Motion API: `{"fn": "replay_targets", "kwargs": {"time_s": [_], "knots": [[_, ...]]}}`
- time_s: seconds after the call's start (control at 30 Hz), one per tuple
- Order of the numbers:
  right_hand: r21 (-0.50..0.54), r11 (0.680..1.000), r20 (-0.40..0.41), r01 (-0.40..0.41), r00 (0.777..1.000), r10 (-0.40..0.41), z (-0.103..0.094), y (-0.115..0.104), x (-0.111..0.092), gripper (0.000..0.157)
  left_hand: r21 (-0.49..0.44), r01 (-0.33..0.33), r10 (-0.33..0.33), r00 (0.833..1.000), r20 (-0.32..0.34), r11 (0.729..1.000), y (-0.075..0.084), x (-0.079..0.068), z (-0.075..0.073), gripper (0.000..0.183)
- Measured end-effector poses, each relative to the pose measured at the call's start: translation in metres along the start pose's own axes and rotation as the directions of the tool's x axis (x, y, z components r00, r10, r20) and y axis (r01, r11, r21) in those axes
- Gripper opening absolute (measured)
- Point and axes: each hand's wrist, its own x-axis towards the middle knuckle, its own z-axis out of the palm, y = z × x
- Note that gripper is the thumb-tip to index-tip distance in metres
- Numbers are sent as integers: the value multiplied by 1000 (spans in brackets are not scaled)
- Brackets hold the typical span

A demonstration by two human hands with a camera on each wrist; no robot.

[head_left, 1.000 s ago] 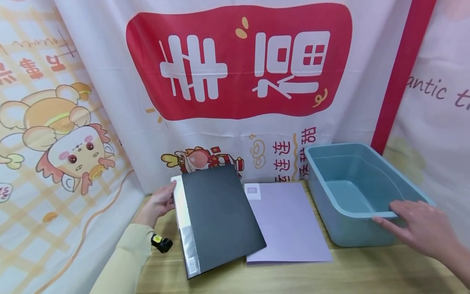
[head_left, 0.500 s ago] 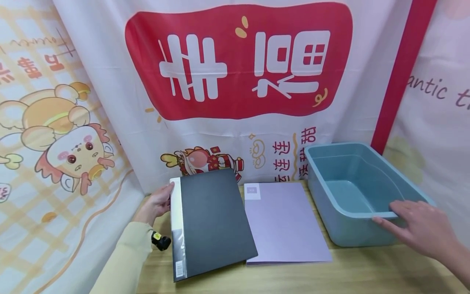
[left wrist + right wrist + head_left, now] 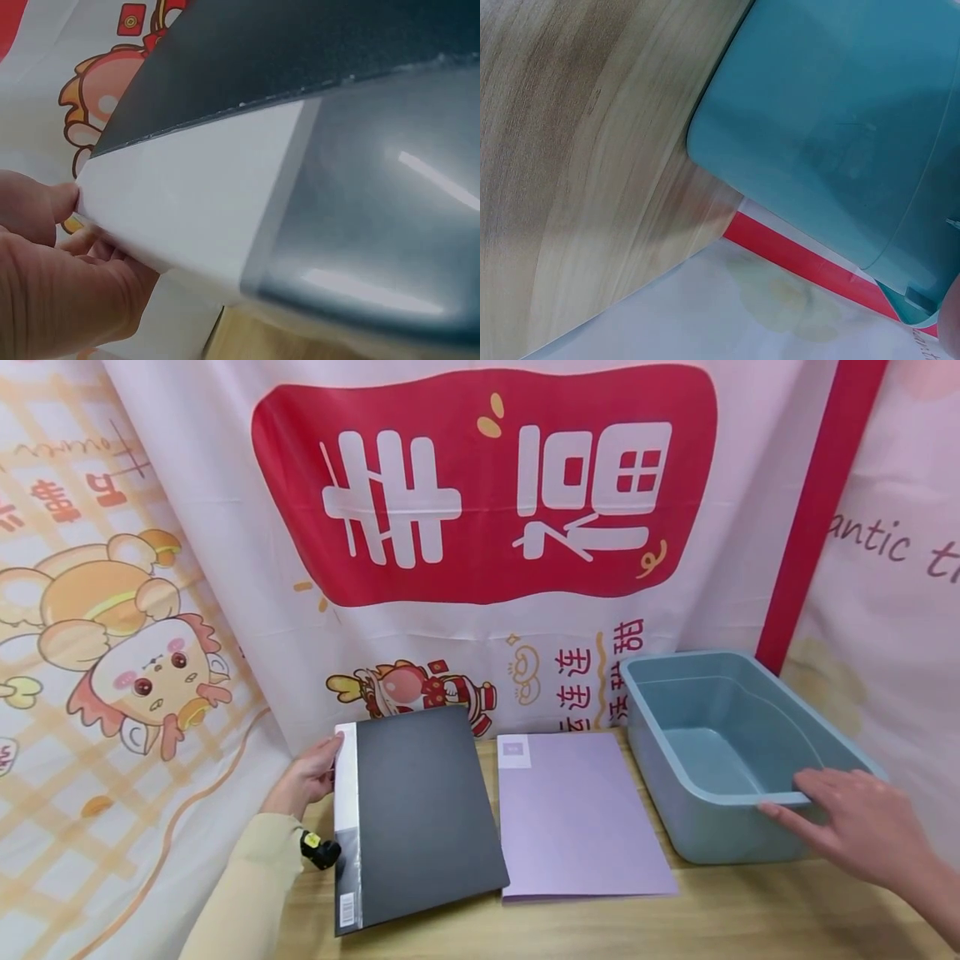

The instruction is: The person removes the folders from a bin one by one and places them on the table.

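A black folder (image 3: 420, 810) with a white and clear spine lies on the wooden table (image 3: 712, 918), its far left corner lifted. My left hand (image 3: 307, 777) pinches that corner of the spine. In the left wrist view, the thumb (image 3: 45, 202) lies on the white spine (image 3: 187, 210) and the fingers sit beneath it. A lilac folder (image 3: 573, 814) lies flat just right of the black one. My right hand (image 3: 855, 822) rests with straight fingers on the near rim of a blue-green plastic tub (image 3: 652, 760); the tub's outer wall (image 3: 840, 127) fills the right wrist view.
Printed cloth banners (image 3: 480, 527) hang close behind the table and along both sides. A small black device (image 3: 318, 850) sits at my left wrist. The tub holds nothing that I can see. Bare wood (image 3: 570, 150) runs along the front of the table.
The black folder has swung round, its near end going left, so it no longer overlaps the lilac folder. My left hand shifted slightly left with it. The right hand has stayed still.
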Motion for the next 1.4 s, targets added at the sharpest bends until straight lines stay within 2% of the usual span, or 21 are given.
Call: {"fn": "replay_targets", "kwargs": {"time_s": [0.23, 0.43, 0.67, 0.77, 0.93, 1.13, 1.23, 1.4], "knots": [[-3, 1000, 2, 7, 1000, -7, 0, -1, 2, 46, 37, 1, -1, 1000, -9, 999, 0, -1, -8, 32], [-4, 1000, -2, -9, 1000, 9, -1, -3, 0, 46, 63, -6, 7, 1000, -20, 998, -4, -1, -6, 35], [-8, 1000, -13, -14, 1000, 13, 1, 0, -2, 46, 135, -16, 20, 999, -31, 991, -7, 6, -2, 58], [-7, 1000, -23, -9, 1000, 9, 1, 1, -2, 47, 192, -33, 35, 999, -3, 981, -9, 10, 1, 59], [-4, 1000, -28, -5, 1000, 5, 1, 1, -2, 47, 277, -39, 28, 999, 43, 960, -16, 17, 5, 51], [-1, 1000, -18, 3, 1000, -3, 1, -1, -2, 47, 388, -14, 6, 1000, 20, 921, -25, 24, 10, 56], [-2, 1000, -15, 3, 1000, -3, 1, 0, -3, 46, 405, -10, 9, 1000, 4, 914, -27, 28, 15, 58], [-8, 1000, -12, 4, 1000, -4, 1, 2, -2, 46, 426, -48, 43, 999, 20, 904, -27, 29, 26, 56]]}}
